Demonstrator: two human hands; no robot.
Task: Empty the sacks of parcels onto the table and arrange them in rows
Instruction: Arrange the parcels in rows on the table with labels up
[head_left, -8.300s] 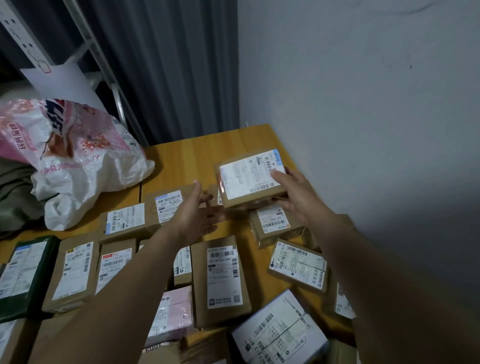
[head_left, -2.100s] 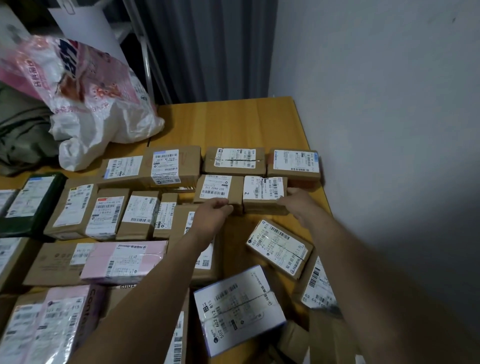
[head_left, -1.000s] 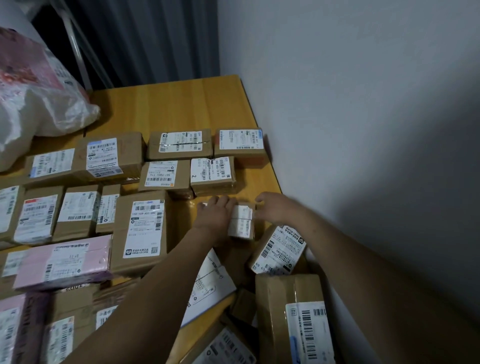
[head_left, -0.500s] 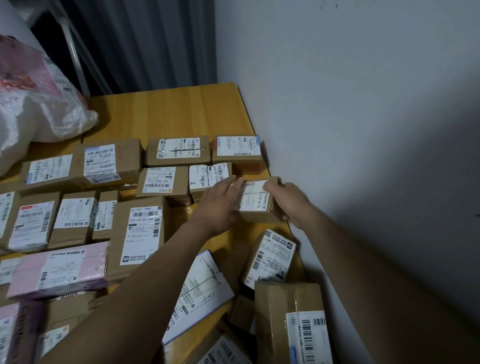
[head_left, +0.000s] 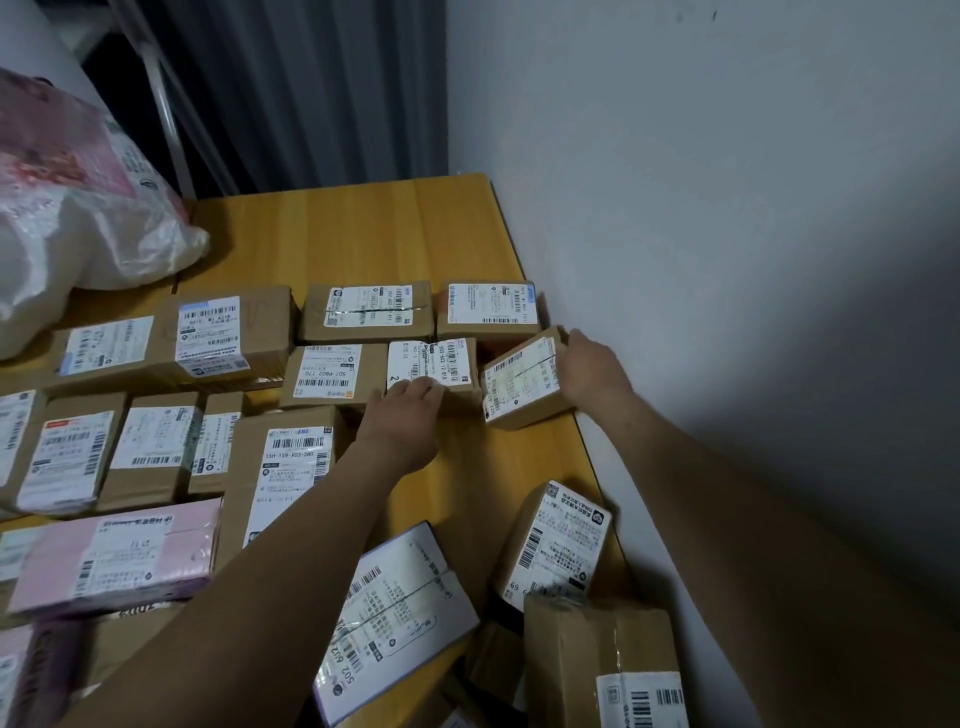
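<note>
Noted woven plastic sack (head_left: 88, 218), white with pink print, slumped at far left of tabletop (head_left: 363, 234). Counted two back rows of brown cardboard parcels, labels up, sides touching; back-right parcel (head_left: 488, 309) set just beside wall (head_left: 727, 208).

Found loose pile nearer camera: tilted labelled box (head_left: 558, 540), flat white mailer (head_left: 400, 608), taped carton (head_left: 597, 670) at lower right, pink-wrapped parcel (head_left: 114, 556) at left.

Saw right hand (head_left: 589, 371) clamped on far end of small brown parcel (head_left: 519, 387), fingers curled over its edge. Found it tilted, just right of second-row labelled parcel (head_left: 431, 364), near the wall-side edge; cannot tell whether lifted clear.

Saw left hand (head_left: 410, 410) flat, fingers straight, resting on near edge of that second-row labelled parcel. Noted left forearm hiding part of flat white mailer.

Logged surface as orange-yellow wood-grain board. Logged room: pale plaster wall at right, grey pleated curtain (head_left: 311, 93) behind, white metal strut (head_left: 171, 119) top left.

Recorded matte cardboard, glossy clear tape, white barcoded labels, crinkled sack weave.
</note>
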